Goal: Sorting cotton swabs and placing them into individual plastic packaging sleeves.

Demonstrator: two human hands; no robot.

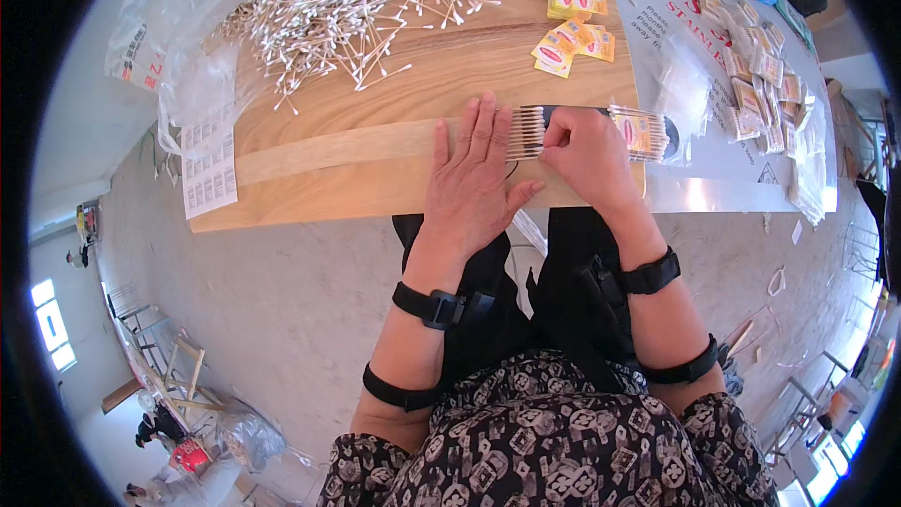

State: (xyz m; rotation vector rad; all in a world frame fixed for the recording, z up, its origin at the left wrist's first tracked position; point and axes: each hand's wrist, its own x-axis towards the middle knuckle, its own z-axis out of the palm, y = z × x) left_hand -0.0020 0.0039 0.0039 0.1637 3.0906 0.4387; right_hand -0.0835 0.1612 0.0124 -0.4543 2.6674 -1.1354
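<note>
A row of cotton swabs [526, 134] lies side by side across a dark flat strip near the table's front edge. My left hand [472, 174] rests flat beside its left end, fingers stretched out and thumb apart. Over the strip's middle, my right hand [593, 158] is closed, thumb and fingertips pressed together; I cannot make out what is in them. Right of that hand, more swabs lie lined up over a yellow-and-white printed card [638, 134]. Part of the strip is hidden beneath the right hand.
A large heap of loose swabs [357, 0] spreads over the wooden table [319, 188] at the back. Yellow cards [568, 42] lie back right. Filled packets [765, 75] pile on the grey sheet at right. Clear plastic bags [202, 84] and a printed label sheet [208, 164] are at left.
</note>
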